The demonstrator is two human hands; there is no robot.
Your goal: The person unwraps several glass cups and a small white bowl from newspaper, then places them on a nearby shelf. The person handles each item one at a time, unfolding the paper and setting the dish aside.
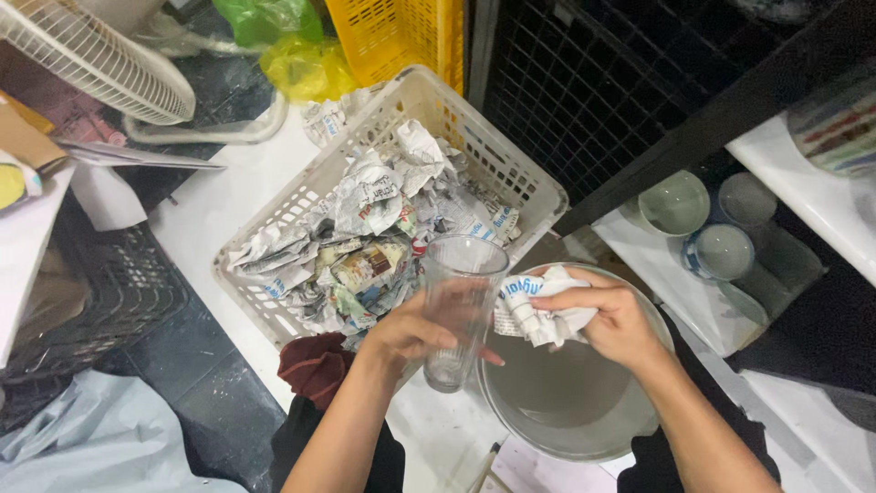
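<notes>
Basket of crumpled newspaper sits just left of my left grip, which is wrapped round the glass, holding it upright over the desk. Right of it, my right grip pinches a paper wad above the grey bowl. Best, I reckon, to steady the glass firmly and keep the wad bunched tight.

We see two bare forearms, no sleeves reaching the wrists, no watch, rings or gloves on either the left hand or the right hand. Dark clothing shows below both elbows, near the lower edge.
</notes>
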